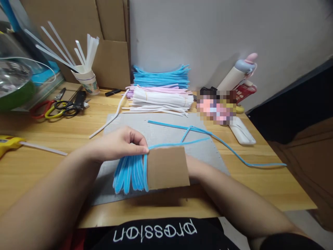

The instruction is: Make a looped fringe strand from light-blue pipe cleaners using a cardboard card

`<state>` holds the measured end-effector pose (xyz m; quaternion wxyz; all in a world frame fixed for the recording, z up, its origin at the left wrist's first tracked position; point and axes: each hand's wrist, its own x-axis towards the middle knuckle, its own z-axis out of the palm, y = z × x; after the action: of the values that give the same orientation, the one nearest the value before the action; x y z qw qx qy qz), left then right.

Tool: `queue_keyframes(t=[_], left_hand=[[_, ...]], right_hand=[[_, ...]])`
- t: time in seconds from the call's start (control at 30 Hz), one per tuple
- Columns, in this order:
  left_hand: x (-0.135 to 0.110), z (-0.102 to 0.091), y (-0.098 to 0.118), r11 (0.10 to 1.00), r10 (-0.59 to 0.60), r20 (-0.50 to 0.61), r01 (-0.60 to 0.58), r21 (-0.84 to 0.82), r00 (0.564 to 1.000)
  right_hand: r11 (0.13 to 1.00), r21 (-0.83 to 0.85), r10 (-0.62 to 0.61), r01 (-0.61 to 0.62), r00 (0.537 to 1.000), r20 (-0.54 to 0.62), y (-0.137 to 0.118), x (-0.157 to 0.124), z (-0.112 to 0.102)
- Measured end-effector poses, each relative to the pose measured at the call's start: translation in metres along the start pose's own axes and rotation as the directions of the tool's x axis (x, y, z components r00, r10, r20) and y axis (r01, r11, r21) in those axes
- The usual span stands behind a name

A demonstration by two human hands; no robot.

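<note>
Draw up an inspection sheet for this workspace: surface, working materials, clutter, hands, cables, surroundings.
Surface: wooden table, grey mat on it.
Working materials: cardboard piece; row of blue pipe cleaners at its left; blue bundle and white bundle behind the mat.
Clutter: red-handled scissors, yellow-handled scissors, paper cup of translucent sticks, white bottle.
Hands: left hand pinches a blue strand at the cardboard's upper left corner; right hand hidden behind the cardboard.
Cables: thin white cord-like loop, far left; cannot tell if a cable.
Surroundings: pale wall, cardboard sheets against it.
</note>
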<state>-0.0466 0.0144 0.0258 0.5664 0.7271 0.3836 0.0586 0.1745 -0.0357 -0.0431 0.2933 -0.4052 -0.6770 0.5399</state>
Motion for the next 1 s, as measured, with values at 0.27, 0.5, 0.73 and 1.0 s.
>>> queue_keyframes(t=[0.27,0.5,0.73,1.0], left_hand=[[0.005,0.019,0.003,0.975,0.07,0.187,-0.107,0.195,0.98],[0.003,0.023,0.004,0.951,0.112,0.182,-0.159,0.266,0.977],[0.004,0.027,0.001,0.92,0.01,0.005,-0.011,0.392,1.0],[0.009,0.023,0.001,0.897,-0.121,-0.195,0.191,0.398,0.973]], right_hand=[[0.94,-0.265,0.34,-0.216,0.669,0.661,-0.023,0.037,-0.049],[0.791,-0.087,0.482,-0.605,0.53,0.698,-0.022,0.062,-0.048],[0.842,-0.168,0.535,-0.513,0.746,0.397,-0.063,0.058,-0.026],[0.842,-0.459,0.359,-0.283,0.929,0.085,-0.08,0.03,-0.011]])
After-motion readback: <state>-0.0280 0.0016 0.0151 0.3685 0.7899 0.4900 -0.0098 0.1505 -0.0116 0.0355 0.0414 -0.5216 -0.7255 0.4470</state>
